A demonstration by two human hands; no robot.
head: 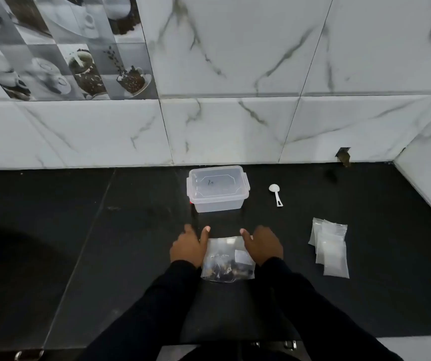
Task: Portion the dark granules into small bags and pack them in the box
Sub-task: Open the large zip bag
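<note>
A clear bag of dark granules [226, 260] lies flat on the black counter [105, 243], between my two hands. My left hand [189, 247] rests at the bag's left edge with its fingers stretched forward. At the bag's right edge my right hand [262, 244] lies the same way, thumb near the top corner. Neither hand grips the bag. Beyond the bag stands a clear plastic box [218, 188] with its lid on. A white plastic scoop [276, 194] lies to the right of the box. A stack of several small empty bags [330, 247] sits further right.
The marble-tiled wall [235, 126] rises right behind the box and turns along the counter's right side. A dark hole [343, 156] shows at the wall's base on the right. The counter's front edge runs just below my forearms.
</note>
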